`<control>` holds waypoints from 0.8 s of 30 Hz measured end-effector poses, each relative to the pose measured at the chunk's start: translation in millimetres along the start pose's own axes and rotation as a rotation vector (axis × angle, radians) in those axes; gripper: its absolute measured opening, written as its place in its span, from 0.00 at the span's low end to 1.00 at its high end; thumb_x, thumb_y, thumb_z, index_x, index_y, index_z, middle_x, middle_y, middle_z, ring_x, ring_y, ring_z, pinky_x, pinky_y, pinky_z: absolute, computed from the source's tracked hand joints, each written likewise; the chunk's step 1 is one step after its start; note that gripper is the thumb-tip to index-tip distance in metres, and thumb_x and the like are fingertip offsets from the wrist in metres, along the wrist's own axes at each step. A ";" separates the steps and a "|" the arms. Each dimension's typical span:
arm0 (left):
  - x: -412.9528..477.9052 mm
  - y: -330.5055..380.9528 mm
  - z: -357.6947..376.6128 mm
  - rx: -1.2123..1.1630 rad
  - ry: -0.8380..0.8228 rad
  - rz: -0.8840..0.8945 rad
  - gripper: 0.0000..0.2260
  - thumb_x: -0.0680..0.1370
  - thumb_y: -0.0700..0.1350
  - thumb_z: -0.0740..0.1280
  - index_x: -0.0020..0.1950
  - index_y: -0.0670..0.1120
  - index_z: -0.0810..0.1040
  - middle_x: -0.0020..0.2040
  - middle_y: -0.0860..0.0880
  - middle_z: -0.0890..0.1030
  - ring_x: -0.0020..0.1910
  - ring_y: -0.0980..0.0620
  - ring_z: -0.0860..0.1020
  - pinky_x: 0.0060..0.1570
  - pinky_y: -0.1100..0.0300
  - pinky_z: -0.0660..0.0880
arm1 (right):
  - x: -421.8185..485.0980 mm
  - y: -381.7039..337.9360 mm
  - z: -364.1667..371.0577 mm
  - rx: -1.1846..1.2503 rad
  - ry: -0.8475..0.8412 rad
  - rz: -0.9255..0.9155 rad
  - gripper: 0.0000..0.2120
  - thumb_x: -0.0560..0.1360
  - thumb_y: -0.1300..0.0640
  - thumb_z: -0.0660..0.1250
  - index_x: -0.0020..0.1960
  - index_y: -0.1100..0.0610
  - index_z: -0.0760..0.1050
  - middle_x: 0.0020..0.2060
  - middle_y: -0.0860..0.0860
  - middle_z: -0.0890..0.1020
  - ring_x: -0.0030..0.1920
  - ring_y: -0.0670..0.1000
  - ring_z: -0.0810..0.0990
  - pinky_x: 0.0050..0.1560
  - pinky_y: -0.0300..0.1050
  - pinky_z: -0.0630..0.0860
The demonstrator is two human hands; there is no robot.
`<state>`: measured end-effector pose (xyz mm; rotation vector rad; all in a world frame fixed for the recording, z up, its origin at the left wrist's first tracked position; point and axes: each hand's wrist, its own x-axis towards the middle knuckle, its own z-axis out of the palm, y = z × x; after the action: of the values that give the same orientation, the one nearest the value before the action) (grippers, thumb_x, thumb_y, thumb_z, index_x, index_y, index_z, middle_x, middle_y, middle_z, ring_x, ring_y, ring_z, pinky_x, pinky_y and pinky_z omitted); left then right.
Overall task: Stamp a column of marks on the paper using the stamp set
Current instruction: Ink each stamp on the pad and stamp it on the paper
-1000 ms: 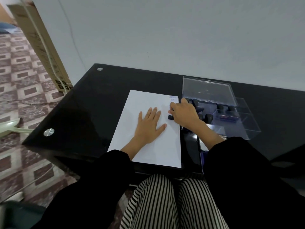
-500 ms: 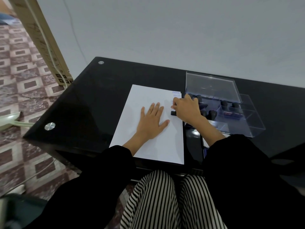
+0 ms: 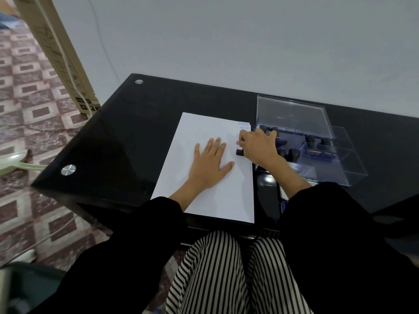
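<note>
A white sheet of paper (image 3: 195, 137) lies on the black glass table (image 3: 127, 132). My left hand (image 3: 209, 165) rests flat on the paper's middle, fingers spread. My right hand (image 3: 257, 147) grips a black stamp (image 3: 239, 152) and holds it down on the paper near the right edge. Two faint blue marks (image 3: 243, 126) sit one under the other at the paper's top right corner, just above the stamp. To the right stands the clear plastic stamp set box (image 3: 340, 168), its lid (image 3: 292, 117) raised, with several black stamps (image 3: 294, 152) inside.
A tall cardboard box (image 3: 56, 53) leans against the wall at the far left, beyond the table's edge. A pale cable (image 3: 22, 165) crosses the tiled floor on the left. Round metal fittings (image 3: 68, 170) mark the table's left corners. My striped trouser legs are below the near edge.
The camera has tilted, shifting the scene in view. My right hand stays on the stamp at the paper's right edge; my left hand remains flat on the sheet.
</note>
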<state>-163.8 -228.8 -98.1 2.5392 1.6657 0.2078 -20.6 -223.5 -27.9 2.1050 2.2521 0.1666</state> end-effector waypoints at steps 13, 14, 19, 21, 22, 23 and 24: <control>-0.7 0.5 0.1 0.000 0.000 -0.005 0.29 0.80 0.60 0.47 0.77 0.46 0.50 0.78 0.48 0.49 0.77 0.49 0.46 0.73 0.45 0.44 | -14.1 -2.5 4.7 0.016 0.055 0.012 0.11 0.80 0.54 0.54 0.58 0.57 0.69 0.53 0.53 0.80 0.60 0.55 0.71 0.64 0.58 0.61; -0.7 0.6 -0.1 0.000 -0.003 -0.006 0.29 0.80 0.60 0.47 0.77 0.46 0.50 0.78 0.48 0.49 0.77 0.49 0.46 0.73 0.45 0.44 | -13.0 -2.1 5.0 0.019 0.054 0.013 0.11 0.80 0.54 0.54 0.58 0.57 0.69 0.53 0.53 0.80 0.60 0.55 0.71 0.64 0.58 0.61; -0.1 0.5 -0.6 -0.004 -0.016 -0.013 0.30 0.80 0.60 0.47 0.77 0.46 0.49 0.78 0.48 0.48 0.77 0.49 0.46 0.73 0.45 0.43 | -3.0 -0.7 4.0 0.066 0.028 0.026 0.10 0.80 0.55 0.54 0.59 0.56 0.70 0.54 0.53 0.80 0.59 0.54 0.72 0.65 0.59 0.60; -0.2 1.3 -1.3 0.003 -0.029 -0.015 0.30 0.80 0.60 0.47 0.77 0.46 0.49 0.78 0.48 0.47 0.77 0.49 0.45 0.73 0.45 0.43 | -1.6 -0.7 4.4 0.081 0.025 0.029 0.10 0.81 0.55 0.54 0.58 0.56 0.70 0.53 0.52 0.80 0.58 0.54 0.72 0.64 0.59 0.60; -0.3 1.5 -1.5 0.010 -0.032 -0.014 0.30 0.80 0.60 0.47 0.77 0.46 0.48 0.78 0.48 0.47 0.77 0.49 0.45 0.73 0.45 0.43 | -1.1 -0.8 4.7 0.083 0.027 0.029 0.10 0.81 0.54 0.54 0.58 0.56 0.70 0.53 0.52 0.80 0.58 0.54 0.73 0.64 0.59 0.60; -0.5 1.7 -1.6 0.013 -0.032 -0.014 0.30 0.80 0.61 0.47 0.77 0.46 0.48 0.78 0.48 0.47 0.77 0.49 0.45 0.73 0.45 0.43 | -0.9 -0.6 4.7 0.080 0.025 0.027 0.11 0.81 0.54 0.54 0.58 0.56 0.70 0.53 0.52 0.80 0.58 0.54 0.73 0.64 0.59 0.60; -0.6 1.9 -1.6 0.012 -0.032 -0.013 0.30 0.80 0.61 0.47 0.77 0.46 0.48 0.78 0.48 0.47 0.77 0.49 0.45 0.73 0.45 0.43 | -1.1 -0.5 4.1 0.075 0.017 0.025 0.11 0.81 0.54 0.54 0.58 0.56 0.70 0.53 0.52 0.80 0.58 0.54 0.72 0.64 0.59 0.60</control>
<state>-162.6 -230.1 -96.2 2.5254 1.6770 0.1560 -20.6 -224.5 -32.1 2.1781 2.2769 0.1033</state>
